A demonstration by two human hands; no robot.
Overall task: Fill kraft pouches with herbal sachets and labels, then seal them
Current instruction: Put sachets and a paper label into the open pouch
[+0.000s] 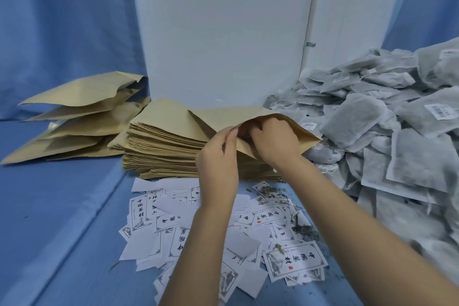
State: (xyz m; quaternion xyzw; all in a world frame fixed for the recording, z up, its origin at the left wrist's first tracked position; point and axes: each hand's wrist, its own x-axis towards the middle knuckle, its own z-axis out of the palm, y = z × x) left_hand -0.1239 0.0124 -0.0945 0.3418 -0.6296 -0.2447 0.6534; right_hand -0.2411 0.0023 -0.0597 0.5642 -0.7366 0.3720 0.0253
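Note:
A kraft pouch (231, 117) is held over the stack of flat empty pouches (164, 149), its mouth facing me. My left hand (218, 154) pinches the near lip of the mouth. The fingers of my right hand (273, 141) reach into the opening; whether they hold anything inside is hidden. A big heap of grey herbal sachets (387, 126) lies at the right. White printed labels (223, 231) are scattered on the blue cloth in front, under my forearms.
Several puffed-up kraft pouches (79, 117) lie piled at the left. A white panel (223, 32) stands upright behind the stack. Loose herb crumbs (303, 228) lie among the labels. Blue cloth (49, 218) covers the surface and backdrop.

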